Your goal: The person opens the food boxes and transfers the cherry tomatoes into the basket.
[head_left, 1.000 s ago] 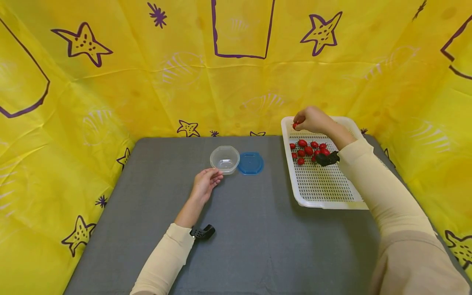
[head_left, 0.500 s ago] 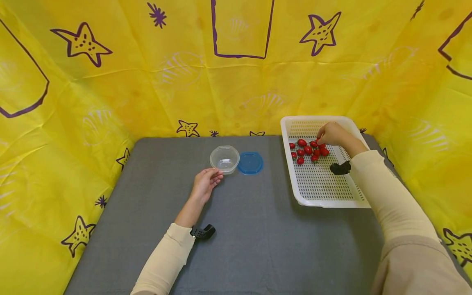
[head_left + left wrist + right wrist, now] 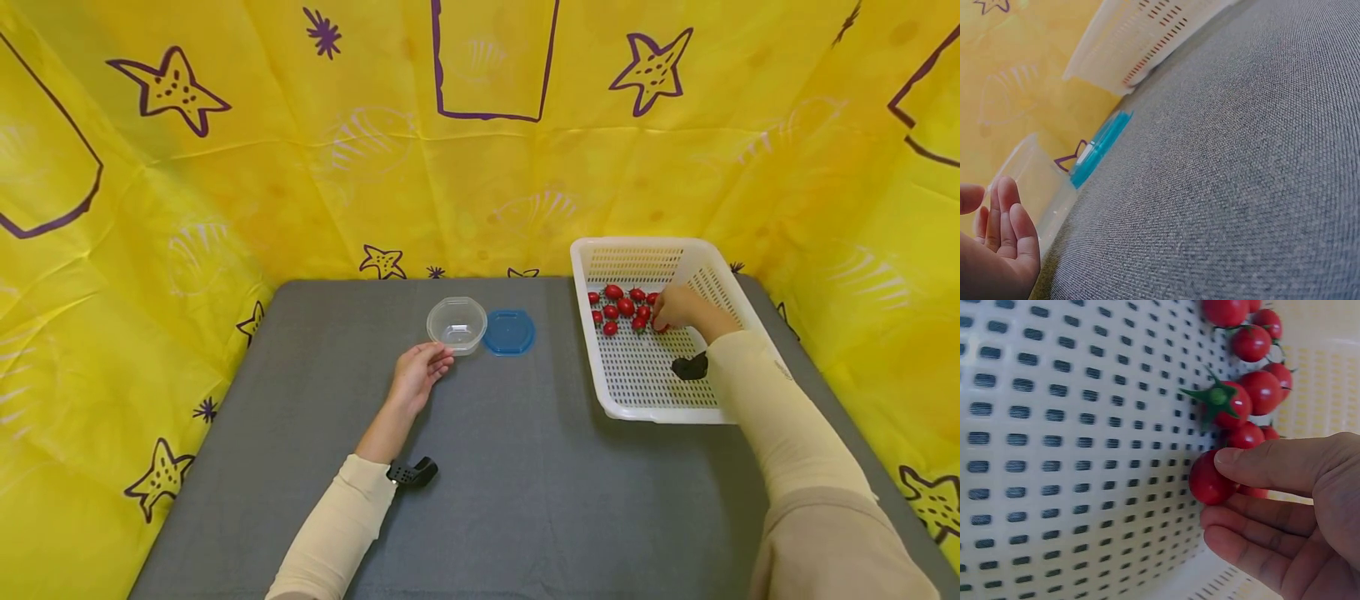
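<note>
In the head view my left hand (image 3: 420, 375) holds the near rim of a clear plastic container (image 3: 457, 323) between thumb and fingers. A blue lid (image 3: 510, 332) lies flat against the container's right side. My right hand (image 3: 681, 307) reaches down into a white perforated basket (image 3: 628, 413), beside a cluster of red cherry tomatoes (image 3: 626, 307). Close up in the right wrist view, its thumb and fingers pinch one cherry tomato (image 3: 1209, 480) low over the basket floor. Another tomato (image 3: 1235, 403) with a green stem lies just beyond. No tomatoes show in the container.
The basket stands at the right of the grey table (image 3: 487, 500), its raised walls around the tomatoes. A yellow patterned cloth (image 3: 480, 192) hangs behind and along both sides.
My right hand, earlier holding a tomato above the basket's far-left rim, has moved down and right into the basket, at the cluster's right side. The left hand and container have stayed put.
</note>
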The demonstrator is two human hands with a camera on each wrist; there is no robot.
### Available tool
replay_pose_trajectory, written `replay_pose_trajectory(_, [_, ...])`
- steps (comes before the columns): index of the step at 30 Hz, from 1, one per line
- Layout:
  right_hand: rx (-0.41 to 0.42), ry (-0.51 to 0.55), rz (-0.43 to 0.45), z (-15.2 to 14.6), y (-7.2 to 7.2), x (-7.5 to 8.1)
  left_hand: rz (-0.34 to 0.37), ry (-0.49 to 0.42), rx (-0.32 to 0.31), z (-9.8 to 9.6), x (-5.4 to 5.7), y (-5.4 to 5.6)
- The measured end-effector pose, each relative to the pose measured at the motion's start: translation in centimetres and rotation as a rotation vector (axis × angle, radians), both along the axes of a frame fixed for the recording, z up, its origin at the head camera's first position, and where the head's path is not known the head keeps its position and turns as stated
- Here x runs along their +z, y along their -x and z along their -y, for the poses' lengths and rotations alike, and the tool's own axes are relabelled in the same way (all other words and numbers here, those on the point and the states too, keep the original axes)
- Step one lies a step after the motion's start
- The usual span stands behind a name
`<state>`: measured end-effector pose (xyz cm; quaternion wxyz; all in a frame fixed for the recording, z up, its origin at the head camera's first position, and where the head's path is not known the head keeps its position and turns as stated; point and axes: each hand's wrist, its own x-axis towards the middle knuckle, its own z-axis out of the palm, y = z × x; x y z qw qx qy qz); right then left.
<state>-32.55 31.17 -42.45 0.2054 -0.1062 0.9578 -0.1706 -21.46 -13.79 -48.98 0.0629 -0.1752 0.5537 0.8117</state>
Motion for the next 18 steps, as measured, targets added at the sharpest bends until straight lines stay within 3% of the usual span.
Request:
replay_pose_trajectory(8, [-0.013,0.020,-0.006,0.05,-0.39,-0.51,0.018,0.006,-0.001,0.01,0.04,-0.14])
replay_pose_trajectory(18, [0.008,0.006,-0.041,0.03,-0.53,0.20,0.016,-0.003,-0.026,0.12,-0.03,-0.26])
